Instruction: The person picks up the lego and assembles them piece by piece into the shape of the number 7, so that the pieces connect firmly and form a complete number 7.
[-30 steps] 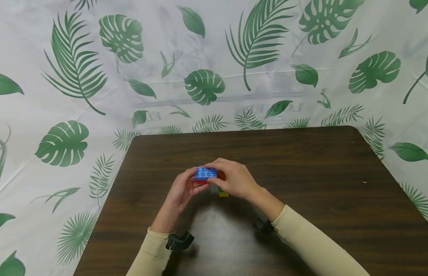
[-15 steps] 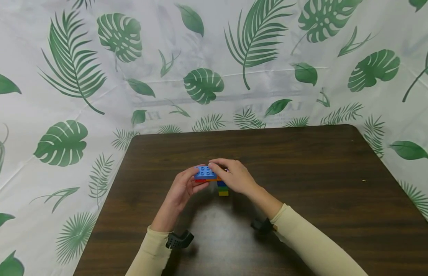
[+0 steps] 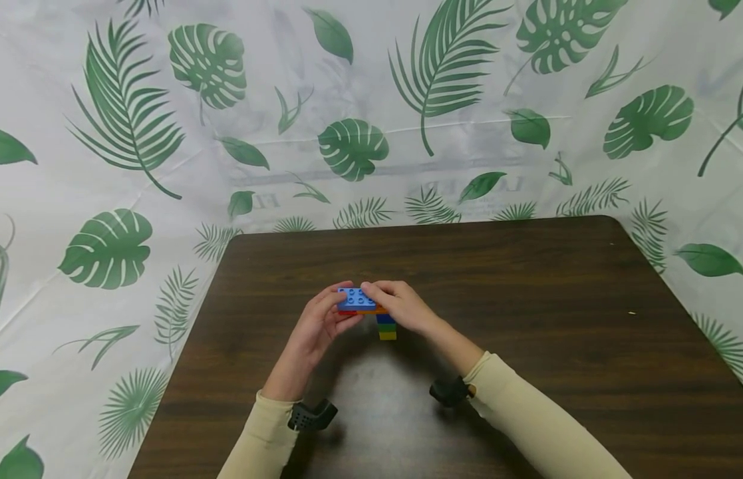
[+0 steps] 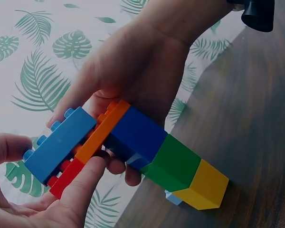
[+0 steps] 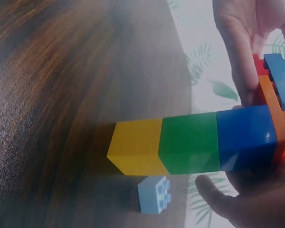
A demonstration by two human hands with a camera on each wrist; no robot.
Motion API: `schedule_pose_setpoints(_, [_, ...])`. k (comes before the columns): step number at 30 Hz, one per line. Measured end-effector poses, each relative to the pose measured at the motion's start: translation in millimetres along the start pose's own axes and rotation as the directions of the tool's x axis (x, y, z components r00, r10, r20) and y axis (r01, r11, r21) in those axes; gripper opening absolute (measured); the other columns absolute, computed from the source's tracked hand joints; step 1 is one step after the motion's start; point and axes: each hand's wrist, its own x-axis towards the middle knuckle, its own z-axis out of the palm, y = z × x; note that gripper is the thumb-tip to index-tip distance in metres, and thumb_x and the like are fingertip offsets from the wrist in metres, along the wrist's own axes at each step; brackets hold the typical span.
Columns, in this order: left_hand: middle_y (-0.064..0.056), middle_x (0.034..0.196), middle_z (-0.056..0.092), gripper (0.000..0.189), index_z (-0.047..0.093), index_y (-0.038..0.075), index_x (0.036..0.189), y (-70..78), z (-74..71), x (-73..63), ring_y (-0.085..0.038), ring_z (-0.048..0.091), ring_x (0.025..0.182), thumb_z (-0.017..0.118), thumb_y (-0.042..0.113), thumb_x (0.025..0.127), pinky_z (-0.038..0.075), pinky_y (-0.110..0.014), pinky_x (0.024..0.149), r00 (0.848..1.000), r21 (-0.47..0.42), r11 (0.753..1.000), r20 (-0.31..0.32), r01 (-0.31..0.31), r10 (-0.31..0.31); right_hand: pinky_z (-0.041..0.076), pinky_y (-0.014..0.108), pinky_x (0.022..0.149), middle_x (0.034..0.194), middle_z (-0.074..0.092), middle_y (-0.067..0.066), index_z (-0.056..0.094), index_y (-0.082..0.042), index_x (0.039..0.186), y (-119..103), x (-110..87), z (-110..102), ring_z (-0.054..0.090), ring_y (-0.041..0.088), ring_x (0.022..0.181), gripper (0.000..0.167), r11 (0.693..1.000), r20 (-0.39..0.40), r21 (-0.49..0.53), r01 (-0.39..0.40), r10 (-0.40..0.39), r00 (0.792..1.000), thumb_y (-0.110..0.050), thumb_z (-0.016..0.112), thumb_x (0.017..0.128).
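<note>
A tower of toy building bricks stands on the table: yellow (image 4: 206, 187) at the bottom, then green (image 4: 175, 164), then dark blue (image 4: 137, 135). An orange plate (image 4: 103, 130) tops it and juts leftward, with a red plate (image 4: 66, 178) beneath its outer end. Over these lies a light blue eight-stud brick (image 3: 354, 299). My left hand (image 3: 314, 326) pinches the light blue brick and red plate at their left end. My right hand (image 3: 410, 311) has its thumb on the light blue brick's top, fingers curled behind and under the orange plate.
A small pale blue brick (image 5: 152, 194) sits on the dark wooden table (image 3: 503, 286) behind the tower, hidden in the head view. A leaf-print sheet (image 3: 275, 80) hangs beyond the table's far edge. Both wrists wear black cameras (image 3: 449, 391).
My right thumb has moved from the light blue brick's front face up to its top, and the hand has shifted slightly. The tower shows more now. My left hand keeps its hold.
</note>
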Motion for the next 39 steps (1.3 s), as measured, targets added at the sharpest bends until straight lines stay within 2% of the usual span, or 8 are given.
schedule_pose_setpoints(8, [-0.013,0.116,0.063,0.042,0.048,0.002,0.138,2.7,2.3,-0.2,-0.022,0.068,0.096,0.056,0.018,0.100,0.052,-0.038,0.089,1.000,0.023,1.000,-0.029,0.012,-0.012,0.050,0.037,0.086,0.111,0.067,0.004,0.065,-0.010,0.127,-2.1,-3.1,-3.7,0.057,0.023,0.097,0.046,0.999,0.021,-0.003,0.044,-0.043,0.999,-0.044,0.051,0.101])
schedule_pose_setpoints(14, [-0.013,0.120,0.061,0.050,0.044,-0.002,0.143,0.3,1.5,-1.1,-0.022,0.068,0.099,0.057,0.020,0.100,0.051,-0.038,0.090,1.000,0.039,0.999,-0.013,0.016,-0.015,0.050,0.035,0.082,0.108,0.068,0.001,0.067,-0.011,0.124,-1.1,-3.1,-2.5,0.058,0.022,0.094,0.043,0.998,0.006,-0.022,0.060,-0.060,0.998,-0.043,0.052,0.101])
schedule_pose_setpoints(22, [-0.014,0.122,0.060,0.044,0.045,0.002,0.142,-1.0,0.6,-2.7,-0.023,0.068,0.102,0.054,0.016,0.102,0.052,-0.037,0.088,1.000,0.034,0.999,0.012,-0.019,0.019,0.050,0.035,0.081,0.108,0.069,0.001,0.069,-0.011,0.122,2.6,-1.4,0.3,0.059,0.022,0.093,0.044,0.997,-0.034,-0.004,0.076,-0.076,0.996,-0.046,0.055,0.098])
schedule_pose_setpoints(30, [-0.013,0.121,0.060,0.043,0.043,0.001,0.144,0.6,2.0,-2.9,-0.022,0.067,0.102,0.050,0.014,0.103,0.053,-0.037,0.087,0.999,0.042,0.999,0.030,-0.033,0.032,0.051,0.034,0.079,0.105,0.070,0.000,0.071,-0.013,0.120,1.9,-0.8,-0.6,0.059,0.022,0.092,0.044,0.998,-0.041,-0.027,0.055,-0.056,0.998,-0.048,0.056,0.097])
schedule_pose_setpoints(39, [-0.011,0.119,0.060,0.043,0.041,-0.001,0.145,3.0,3.9,-3.6,-0.021,0.067,0.103,0.048,0.013,0.104,0.048,-0.041,0.092,0.999,0.037,0.999,0.043,-0.027,0.025,0.051,0.036,0.079,0.104,0.071,0.001,0.072,-0.012,0.119,-1.9,-1.3,-1.8,0.060,0.022,0.092,0.045,0.999,-0.016,-0.029,0.030,-0.030,0.999,-0.048,0.055,0.098])
